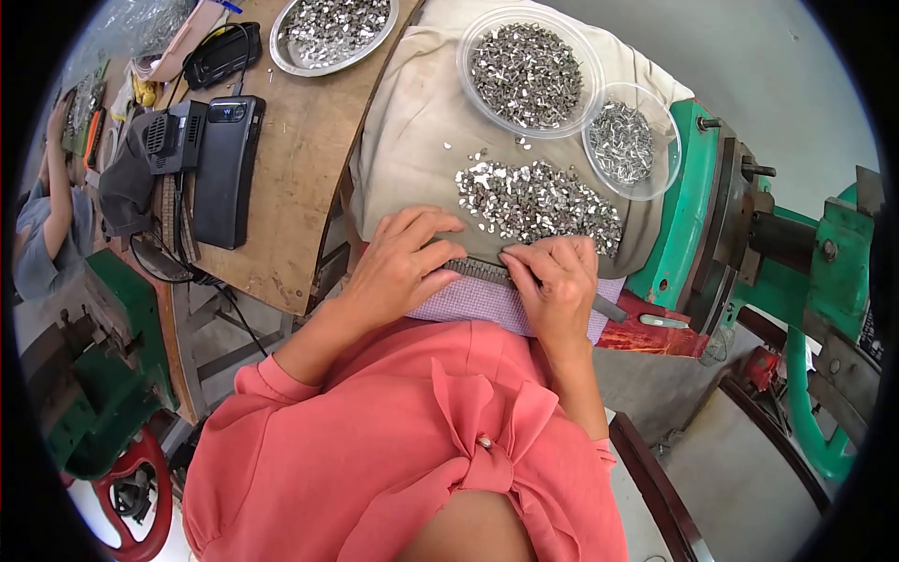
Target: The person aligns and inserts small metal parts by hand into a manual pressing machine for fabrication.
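Observation:
A long, narrow grey metal strip with a row of fine teeth or slots (482, 273) lies across a lilac woven cloth (473, 302) close to my body. My left hand (401, 262) is at its left end, thumb and index finger on either side of it, the other fingers curved and apart. Over the strip's middle, my right hand (560, 278) has thumb and forefinger pressed together; whatever is between them is too small to make out. Just beyond my hands spreads a loose pile of small shiny metal pieces (538, 201) on a beige cloth (403, 122).
Past the pile stand a large clear round tub (463, 58) and a smaller one (676, 155), both holding small metal parts. A metal bowl (278, 42) and black power bank (225, 173) sit on the wooden table (300, 140). Green machinery (672, 225) borders the right. Another person's arm (58, 183) shows far left.

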Available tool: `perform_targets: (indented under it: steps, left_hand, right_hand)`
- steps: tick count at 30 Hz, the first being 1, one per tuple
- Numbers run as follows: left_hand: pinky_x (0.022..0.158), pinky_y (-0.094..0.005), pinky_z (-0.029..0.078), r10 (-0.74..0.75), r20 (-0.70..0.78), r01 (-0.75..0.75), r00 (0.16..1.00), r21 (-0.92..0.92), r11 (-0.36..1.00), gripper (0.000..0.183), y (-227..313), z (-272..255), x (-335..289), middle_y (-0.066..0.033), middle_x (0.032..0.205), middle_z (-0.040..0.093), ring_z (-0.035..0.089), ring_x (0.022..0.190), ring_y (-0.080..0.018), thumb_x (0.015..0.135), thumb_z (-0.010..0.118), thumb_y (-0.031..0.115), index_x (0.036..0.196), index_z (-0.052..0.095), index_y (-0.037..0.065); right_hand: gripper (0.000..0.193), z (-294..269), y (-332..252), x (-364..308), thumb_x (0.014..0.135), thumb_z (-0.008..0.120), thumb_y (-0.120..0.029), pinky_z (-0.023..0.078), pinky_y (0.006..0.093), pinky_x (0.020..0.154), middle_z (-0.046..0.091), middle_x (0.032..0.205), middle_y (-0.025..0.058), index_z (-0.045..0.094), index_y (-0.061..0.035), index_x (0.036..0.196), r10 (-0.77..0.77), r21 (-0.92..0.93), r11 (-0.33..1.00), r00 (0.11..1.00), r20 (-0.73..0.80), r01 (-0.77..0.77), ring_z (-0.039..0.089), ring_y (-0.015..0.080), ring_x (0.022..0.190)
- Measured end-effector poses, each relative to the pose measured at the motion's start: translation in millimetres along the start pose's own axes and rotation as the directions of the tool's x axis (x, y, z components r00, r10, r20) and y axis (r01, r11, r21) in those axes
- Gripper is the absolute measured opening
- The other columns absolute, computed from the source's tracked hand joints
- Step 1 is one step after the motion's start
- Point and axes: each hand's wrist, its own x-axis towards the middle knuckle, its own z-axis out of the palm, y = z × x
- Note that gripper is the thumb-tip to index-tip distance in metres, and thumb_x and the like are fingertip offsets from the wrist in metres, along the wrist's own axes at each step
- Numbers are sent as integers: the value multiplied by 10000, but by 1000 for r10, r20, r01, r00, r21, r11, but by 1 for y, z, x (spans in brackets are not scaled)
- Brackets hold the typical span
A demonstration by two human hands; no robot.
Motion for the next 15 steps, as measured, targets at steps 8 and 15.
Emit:
perform_targets:
  steps: [8,15]
  left_hand:
    - [1031,-418,393,-90,-129,84,988,-45,995,268,-6,1,-19,-64,1266,632,545,1284,-274,762,792,150,998,682,84]
    - [1043,-430,396,-72,-221,58,973,-68,996,287,-12,7,-24,-86,1272,657,557,1282,-306,741,813,149,1004,722,79]
  right_hand:
    - [147,2,-6,0,717,829,-128,401,350,716,613,794,-25,749,-129,840,-30,-38,999,999,-16,29,536,206,794]
    - [168,10,-10,-1,705,846,-122,387,350,766,620,807,-33,769,-150,851,8,-99,995,998,-63,-14,513,205,850]
